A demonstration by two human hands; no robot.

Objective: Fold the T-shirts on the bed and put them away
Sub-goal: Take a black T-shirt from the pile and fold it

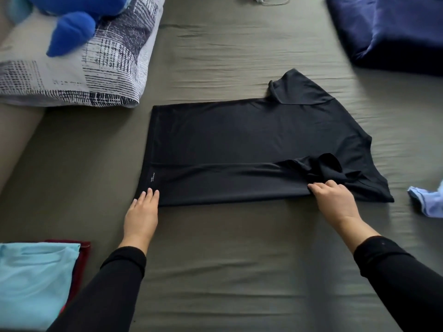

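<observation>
From my feed: left hand (141, 212) lies flat w/ fingers together pinning the black tee's (251, 140) hem corner, right hand (335, 200) pinches its bunched sleeve (328, 167), prob to tuck it in.

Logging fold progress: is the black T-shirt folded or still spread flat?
Partly folded: the black T-shirt has its near side and sleeve turned in; the far sleeve still sticks out.

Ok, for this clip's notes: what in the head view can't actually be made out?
- Small white print on the black T-shirt near the left hand: too small to read.
- Right hand fingertips: curled into the bunched sleeve, so the grip is unclear.
- Blue plush toy: cut off by the top edge.
- Folded light blue shirt: cut off at the left edge, covering most of a red garment.
</observation>
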